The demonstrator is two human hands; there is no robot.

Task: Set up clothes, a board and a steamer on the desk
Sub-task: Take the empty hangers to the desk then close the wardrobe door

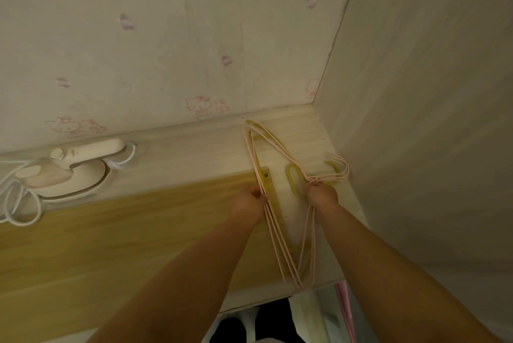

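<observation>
Both hands hold a bundle of thin pink hangers [280, 220] at the counter's [194, 148] right end, by the wall corner. The left hand [249, 199] pinches the long bars; the right hand [322, 194] has its grip curled round the necks below the hooks. Laying them flat and together, clear of the wooden board [111, 231], should keep them from tangling. The cream steamer [69, 170] sits far left, cord coiled beside it. No clothes show yet.

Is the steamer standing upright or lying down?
Upright: the steamer sits flat on its soleplate on the desk, handle on top, cord loose beside it.
</observation>
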